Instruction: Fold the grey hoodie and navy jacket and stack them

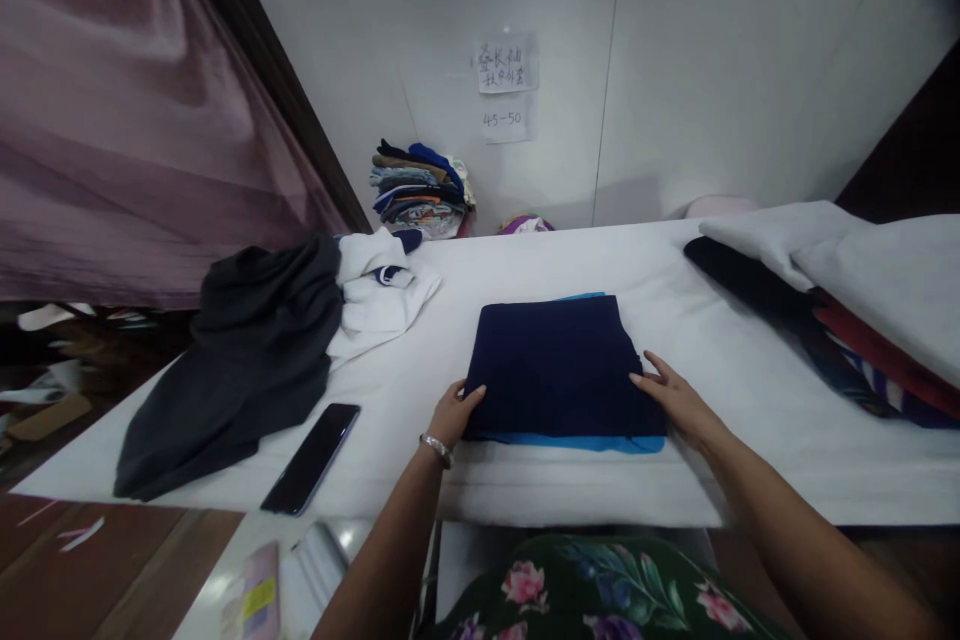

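**Left grip and right grip lie open on a folded navy garment**

From my station I read both grips as released: fingers spread, nothing clenched, each hand lying flat against one side edge of the garment. A silver bracelet circles the left wrist. The garment sits between them near the front of the counter, with a bright blue layer showing along its near edge. I can't tell whether that layer is a separate piece.

The cloth looks soft, light and limp, so I'd judge that its folds could slide if it were pinched at one corner. The surest hold looks to be flat palms along both sides, or fingers slipped under the near fold.

To the left lie a crumpled dark grey garment, a white garment with navy trim touching it, and a black smartphone. To the right is a pile of folded clothes. Farther out, a stack of folded clothes stands against the wall beneath two paper notes. A purple curtain hangs at far left.
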A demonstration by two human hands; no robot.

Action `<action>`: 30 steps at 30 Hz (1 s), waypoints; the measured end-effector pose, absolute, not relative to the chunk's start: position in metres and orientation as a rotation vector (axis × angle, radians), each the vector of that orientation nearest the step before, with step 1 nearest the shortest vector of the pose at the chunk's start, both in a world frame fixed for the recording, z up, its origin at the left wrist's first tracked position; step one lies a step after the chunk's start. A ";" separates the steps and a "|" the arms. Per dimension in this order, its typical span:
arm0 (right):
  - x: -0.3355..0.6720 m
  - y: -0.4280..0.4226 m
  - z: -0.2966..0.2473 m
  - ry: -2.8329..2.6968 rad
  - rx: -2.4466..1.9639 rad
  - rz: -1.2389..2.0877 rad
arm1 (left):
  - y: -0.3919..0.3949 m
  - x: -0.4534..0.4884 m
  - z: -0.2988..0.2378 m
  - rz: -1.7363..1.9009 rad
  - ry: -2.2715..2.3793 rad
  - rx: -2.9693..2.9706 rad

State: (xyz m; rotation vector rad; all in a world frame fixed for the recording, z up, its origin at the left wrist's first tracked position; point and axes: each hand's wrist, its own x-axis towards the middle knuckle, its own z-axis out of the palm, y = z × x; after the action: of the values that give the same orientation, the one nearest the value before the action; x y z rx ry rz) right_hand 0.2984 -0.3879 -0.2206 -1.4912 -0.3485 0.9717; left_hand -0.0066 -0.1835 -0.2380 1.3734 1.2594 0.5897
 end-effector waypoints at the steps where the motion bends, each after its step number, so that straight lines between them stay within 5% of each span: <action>1: 0.295 -0.389 -0.219 -0.354 -1.488 0.992 | -0.181 -0.006 -0.235 0.580 1.304 1.383; 15: 0.320 -0.374 -0.219 -0.469 -1.525 0.976 | -0.199 0.010 -0.233 0.546 1.289 1.609; 22: 0.349 -0.331 -0.203 -0.561 -1.871 0.769 | -0.203 0.036 -0.209 0.623 1.297 2.409; 30: 0.363 -0.249 -0.203 -0.795 -2.094 0.516 | -0.227 0.059 -0.223 0.320 1.238 2.819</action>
State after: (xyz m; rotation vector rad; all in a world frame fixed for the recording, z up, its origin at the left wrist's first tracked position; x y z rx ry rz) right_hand 0.3632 -0.2488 -0.2030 -2.0939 -0.7951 0.5156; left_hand 0.0590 -0.2273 -0.2233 2.8191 1.2384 0.3197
